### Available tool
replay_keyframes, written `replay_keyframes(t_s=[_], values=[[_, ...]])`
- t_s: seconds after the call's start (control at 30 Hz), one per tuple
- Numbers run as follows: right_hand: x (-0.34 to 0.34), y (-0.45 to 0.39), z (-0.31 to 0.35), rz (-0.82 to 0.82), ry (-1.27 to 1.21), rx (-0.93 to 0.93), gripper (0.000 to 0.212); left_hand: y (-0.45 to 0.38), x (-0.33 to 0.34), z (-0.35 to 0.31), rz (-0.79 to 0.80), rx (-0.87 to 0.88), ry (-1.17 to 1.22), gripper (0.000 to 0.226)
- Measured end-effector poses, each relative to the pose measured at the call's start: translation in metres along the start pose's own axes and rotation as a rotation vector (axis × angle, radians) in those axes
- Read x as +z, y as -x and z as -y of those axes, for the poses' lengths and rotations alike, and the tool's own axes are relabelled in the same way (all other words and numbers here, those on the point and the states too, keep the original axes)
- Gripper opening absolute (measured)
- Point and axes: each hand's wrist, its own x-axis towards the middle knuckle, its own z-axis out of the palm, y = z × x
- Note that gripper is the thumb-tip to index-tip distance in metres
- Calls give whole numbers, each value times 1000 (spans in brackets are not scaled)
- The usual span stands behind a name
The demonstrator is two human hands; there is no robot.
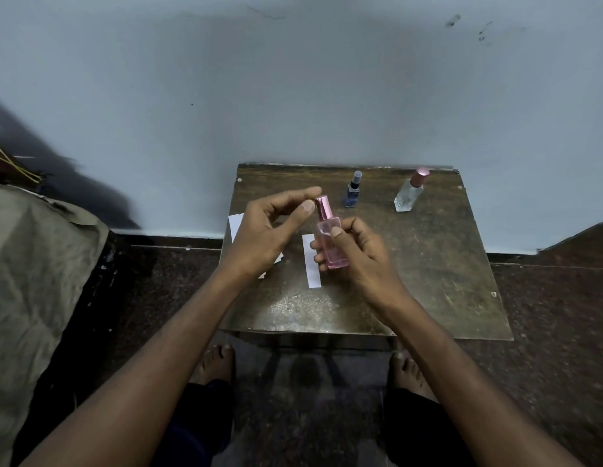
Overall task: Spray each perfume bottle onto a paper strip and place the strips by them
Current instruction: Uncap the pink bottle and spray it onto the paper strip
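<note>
Right hand [355, 254]: grips the pink bottle [330, 242] round its lower body, thumb on the front face near the shoulder, fingers curled behind; the bottle is lifted off the bench [428, 271] and leans a little to the left.
Left hand [269, 230]: holds nothing; thumb and forefinger are spread apart just left of the bottle's pink cap [322, 207], the thumb tip close beside the cap, though whether it touches cannot be told.
Pink cap: on the bottle.
Strip [311, 261]: white paper, flat on the bench, just left of the right hand's fingertips and partly under the bottle as seen from above.
More paper [236, 224]: white pieces on the bench under the left hand, mostly covered by it.
Blue bottle [352, 193]: upright on the bench, beyond the right hand, toward the wall, dark cap on.
Clear bottle [409, 193]: stands farther right of the blue one, well apart from both hands, pink cap on.
Bench: dark, worn top, set against a pale wall [293, 96].
Below the bench: two bare feet on the floor [546, 315].
</note>
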Motion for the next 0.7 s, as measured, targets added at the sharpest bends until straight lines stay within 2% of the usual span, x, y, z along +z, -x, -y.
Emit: replay_keyframes(t_s=[0.1,0.27,0.53,0.6,0.7], values=[[1,-3,-2,33,35,2,18,-3,1,1,57,-24,90,33],[6,-8,-1,51,77,-67,24,-10,5,1,70,-52,169,32],[10,-10,-6,8,112,-80,21,-19,8,4,-229,7,192,15],[9,-11,-7,-29,110,-64,21,-21,4,7,-338,13,77,17],[7,-12,-10,-97,85,-44,21,-23,-4,16,-447,-1,-227,15]])
